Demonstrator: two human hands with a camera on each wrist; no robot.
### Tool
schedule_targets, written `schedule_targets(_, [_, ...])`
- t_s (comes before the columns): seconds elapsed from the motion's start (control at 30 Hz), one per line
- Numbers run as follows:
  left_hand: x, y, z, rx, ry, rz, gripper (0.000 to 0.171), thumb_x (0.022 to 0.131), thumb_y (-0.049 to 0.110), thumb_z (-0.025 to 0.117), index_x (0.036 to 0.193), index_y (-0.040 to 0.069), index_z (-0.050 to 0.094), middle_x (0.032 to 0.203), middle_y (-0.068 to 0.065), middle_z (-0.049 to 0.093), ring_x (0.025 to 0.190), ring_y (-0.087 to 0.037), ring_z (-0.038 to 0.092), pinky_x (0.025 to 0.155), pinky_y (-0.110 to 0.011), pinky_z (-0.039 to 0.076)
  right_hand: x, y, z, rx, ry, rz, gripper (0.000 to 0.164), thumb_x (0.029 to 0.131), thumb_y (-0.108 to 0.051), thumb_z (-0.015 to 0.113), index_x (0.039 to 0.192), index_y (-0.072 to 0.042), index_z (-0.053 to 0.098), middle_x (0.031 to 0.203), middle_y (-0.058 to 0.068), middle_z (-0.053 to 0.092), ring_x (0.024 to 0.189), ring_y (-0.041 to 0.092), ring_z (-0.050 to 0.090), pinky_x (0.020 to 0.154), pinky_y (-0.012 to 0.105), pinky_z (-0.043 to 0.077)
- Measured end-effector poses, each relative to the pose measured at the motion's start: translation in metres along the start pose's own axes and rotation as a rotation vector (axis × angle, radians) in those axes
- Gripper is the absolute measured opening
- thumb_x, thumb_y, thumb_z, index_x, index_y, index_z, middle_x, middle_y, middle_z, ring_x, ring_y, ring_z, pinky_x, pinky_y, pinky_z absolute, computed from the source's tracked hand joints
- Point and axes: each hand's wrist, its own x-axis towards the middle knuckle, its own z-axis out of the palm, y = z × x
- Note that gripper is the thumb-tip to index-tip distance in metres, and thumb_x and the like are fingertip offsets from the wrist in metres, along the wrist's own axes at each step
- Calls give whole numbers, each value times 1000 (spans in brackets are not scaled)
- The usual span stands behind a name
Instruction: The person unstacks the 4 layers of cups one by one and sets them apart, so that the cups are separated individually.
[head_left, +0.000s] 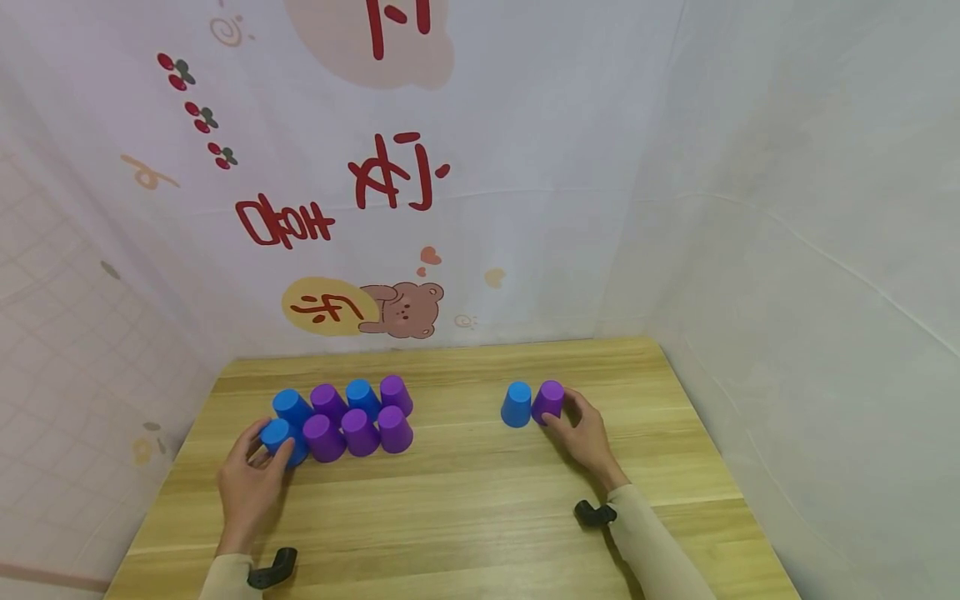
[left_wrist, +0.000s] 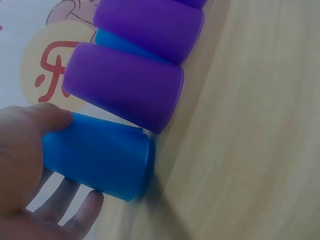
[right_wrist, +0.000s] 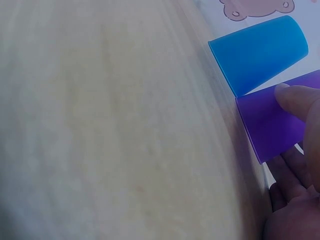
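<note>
My left hand [head_left: 251, 479] grips a blue cup [head_left: 277, 433] at the left end of the front row, thumb on one side and fingers on the other. The cup is upside down; in the left wrist view its rim is close to the table, and whether it touches cannot be told. Beside it stands a purple cup [left_wrist: 125, 85], also mouth down. Over on the right, my right hand [head_left: 587, 437] holds an upside-down purple cup [head_left: 550, 400] between thumb and fingers. A blue cup [right_wrist: 262, 52] stands just left of that one, their rims touching or nearly so.
Behind the front row are a blue cup [head_left: 291, 406], a purple cup [head_left: 327, 402], another blue cup [head_left: 362, 398] and another purple cup [head_left: 395, 395]. Two more purple cups, one central [head_left: 361, 432] and one at the right end [head_left: 394, 429], complete the front row. White printed cloth [head_left: 562, 208] surrounds the wooden table [head_left: 450, 517].
</note>
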Motion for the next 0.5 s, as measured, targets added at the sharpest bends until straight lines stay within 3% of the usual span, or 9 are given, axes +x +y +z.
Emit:
schedule_targets(0.2, [-1,-3,0,-18,-28,-12,55,102,8,83,153,-2,63,152,-38,66,130,-62,69,85,8,44,0,0,0,-5,-2,-11,63,101,-20,88,156,-4,61,158,21,68,156,44,59,136,60,43])
schedule_targets(0.5, [1,-7,1,-21,-30,-8,55,102,8,83,153,-2,63,153,-37,65,134,-63,67,87,8,44,-1,0,1,-9,4,-7,64,101,-20,88,156,-4,61,159,22,67,155,44,59,136,60,43])
